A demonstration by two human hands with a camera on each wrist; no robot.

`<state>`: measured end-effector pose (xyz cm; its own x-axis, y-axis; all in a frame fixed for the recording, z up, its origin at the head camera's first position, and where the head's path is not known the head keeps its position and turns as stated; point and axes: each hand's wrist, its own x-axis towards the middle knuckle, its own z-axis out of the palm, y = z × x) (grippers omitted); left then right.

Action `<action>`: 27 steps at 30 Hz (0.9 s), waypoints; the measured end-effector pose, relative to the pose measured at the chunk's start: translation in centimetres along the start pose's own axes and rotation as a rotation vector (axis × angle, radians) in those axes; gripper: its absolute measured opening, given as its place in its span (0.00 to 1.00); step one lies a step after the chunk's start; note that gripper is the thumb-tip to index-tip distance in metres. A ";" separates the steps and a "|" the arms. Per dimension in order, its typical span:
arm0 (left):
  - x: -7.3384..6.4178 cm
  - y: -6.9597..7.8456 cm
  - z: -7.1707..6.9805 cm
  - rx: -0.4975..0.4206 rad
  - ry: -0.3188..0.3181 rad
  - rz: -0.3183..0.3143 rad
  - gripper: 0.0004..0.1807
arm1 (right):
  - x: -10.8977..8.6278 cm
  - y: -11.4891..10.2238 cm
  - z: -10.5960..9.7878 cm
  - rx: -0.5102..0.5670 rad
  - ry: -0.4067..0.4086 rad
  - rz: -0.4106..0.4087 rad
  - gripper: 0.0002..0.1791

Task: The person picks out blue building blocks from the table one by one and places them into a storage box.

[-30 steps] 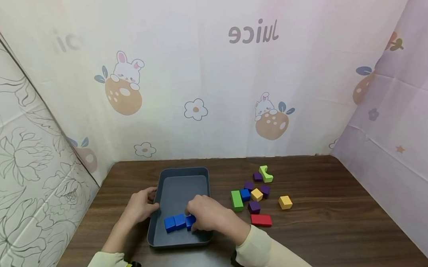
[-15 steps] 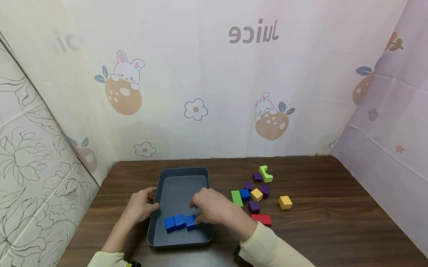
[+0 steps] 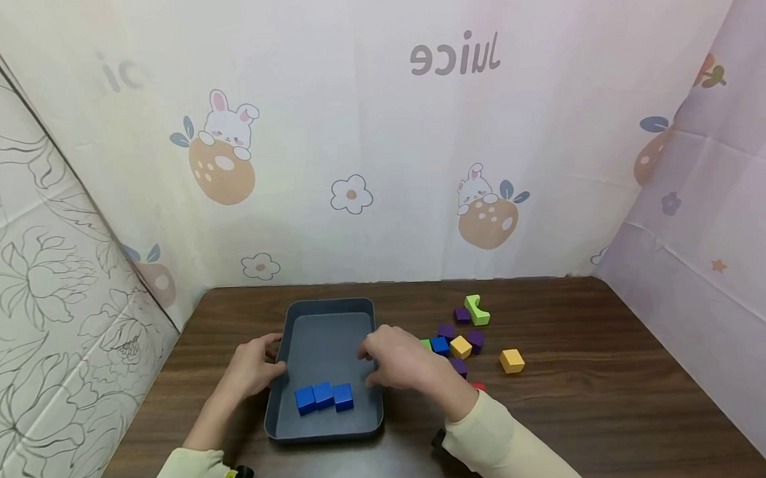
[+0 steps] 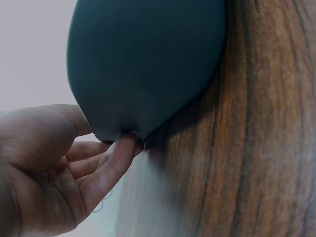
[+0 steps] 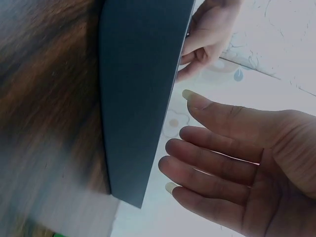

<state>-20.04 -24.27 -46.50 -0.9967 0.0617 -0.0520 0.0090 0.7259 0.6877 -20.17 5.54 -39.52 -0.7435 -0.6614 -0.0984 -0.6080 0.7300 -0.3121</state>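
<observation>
Against the left side of a dark grey tray (image 3: 326, 341) is my left hand (image 3: 250, 367), holding its edge. In the left wrist view the fingers (image 4: 116, 160) meet the tray's outer wall, and the thumb tip is hidden behind the rim. Three blue cubes (image 3: 323, 395) stand in a row inside, near the tray's front end. Over the right rim hovers my right hand (image 3: 406, 359), its fingers loosely bent with nothing between them. The right wrist view shows this hand (image 5: 222, 168) relaxed, apart from the tray's side wall (image 5: 143, 94).
Right of the tray lie several purple blocks (image 3: 476, 340), a blue cube (image 3: 440, 346), yellow cubes (image 3: 512, 361) and a light-green arch block (image 3: 477, 311). My right hand and forearm partly cover a green block (image 3: 426, 344) and a red block (image 3: 478, 387). A patterned curtain (image 3: 352, 126) backs the table.
My right hand has let go of the rightmost blue cube and moved up and right to the tray's right rim. The cube stays beside the other two. My left hand keeps its place.
</observation>
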 end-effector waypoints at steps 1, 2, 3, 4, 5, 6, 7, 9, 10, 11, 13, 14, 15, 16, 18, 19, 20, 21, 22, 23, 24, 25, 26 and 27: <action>0.0 0.0 0.0 0.002 0.001 0.000 0.33 | -0.1 0.2 -0.1 0.001 0.000 0.002 0.21; 0.0 0.0 0.0 0.004 0.001 0.000 0.33 | -0.1 0.3 -0.2 -0.001 0.002 0.001 0.21; 0.0 0.0 0.0 0.007 0.002 0.001 0.33 | -0.2 0.4 -0.3 -0.005 0.006 -0.001 0.20; 0.0 0.1 0.0 0.009 0.003 0.001 0.33 | -0.3 0.6 -0.3 -0.006 0.009 -0.002 0.20; 0.0 0.1 0.0 0.009 0.002 0.000 0.33 | -0.3 0.8 -0.4 -0.006 0.013 -0.003 0.20; 0.0 0.1 0.0 0.010 0.002 0.000 0.33 | -0.4 0.9 -0.5 -0.006 0.020 -0.005 0.20; 0.1 0.1 0.0 0.012 0.001 0.000 0.33 | -0.5 1.1 -0.5 -0.008 0.027 -0.006 0.21; 0.0 0.1 0.0 0.014 0.003 0.001 0.33 | -0.7 1.6 -0.7 -0.003 0.038 -0.004 0.21; 0.0 0.1 0.0 0.015 0.003 0.001 0.33 | -0.8 1.8 -0.8 0.001 0.043 -0.003 0.21; 0.0 0.1 0.0 0.016 0.004 0.002 0.33 | -0.9 2.0 -0.9 0.001 0.047 -0.002 0.22; 0.0 0.1 0.0 0.020 0.006 0.004 0.33 | -1.2 2.5 -1.2 0.005 0.056 0.003 0.22; 0.0 0.1 0.0 0.021 0.008 0.004 0.33 | -1.3 2.8 -1.3 0.006 0.061 0.005 0.22; 0.0 0.1 0.0 0.023 0.008 0.004 0.33 | -1.4 3.1 -1.4 0.011 0.066 0.006 0.21; 0.0 0.1 0.0 0.025 0.008 0.004 0.33 | -1.5 3.4 -1.5 0.013 0.070 0.013 0.21; 0.0 0.2 0.0 0.025 0.007 0.002 0.33 | -1.7 3.9 -1.8 0.026 0.080 0.023 0.20; 0.0 0.2 0.0 0.026 0.007 0.002 0.33 | -1.8 4.1 -1.9 0.034 0.084 0.029 0.20; 0.0 0.2 0.0 0.025 0.006 0.001 0.33 | -1.9 4.4 -2.0 0.041 0.089 0.034 0.20; 0.0 0.2 0.0 0.024 0.006 0.002 0.33 | -2.0 4.6 -2.1 0.048 0.093 0.041 0.20; 0.0 0.2 0.0 0.024 0.006 0.003 0.33 | -2.1 4.8 -2.2 0.053 0.098 0.049 0.20; 0.0 0.2 0.0 0.022 0.006 0.004 0.33 | -2.3 5.0 -2.4 0.056 0.105 0.052 0.21; 0.0 0.1 0.0 0.020 0.007 0.005 0.33 | -2.4 5.2 -2.5 0.061 0.110 0.059 0.21; 0.0 0.1 0.0 0.019 0.007 0.005 0.32 | -2.5 5.4 -2.6 0.066 0.115 0.067 0.22; 0.0 0.1 0.0 0.016 0.006 0.007 0.32 | -2.6 5.6 -2.7 0.068 0.121 0.073 0.22; 0.0 0.1 0.0 0.013 0.005 0.006 0.33 | -2.7 5.8 -2.7 0.071 0.124 0.082 0.22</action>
<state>-20.02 -24.22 -46.40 -0.9971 0.0625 -0.0442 0.0160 0.7343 0.6787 -22.41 12.02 -38.47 -0.8212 -0.5705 -0.0104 -0.5258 0.7637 -0.3746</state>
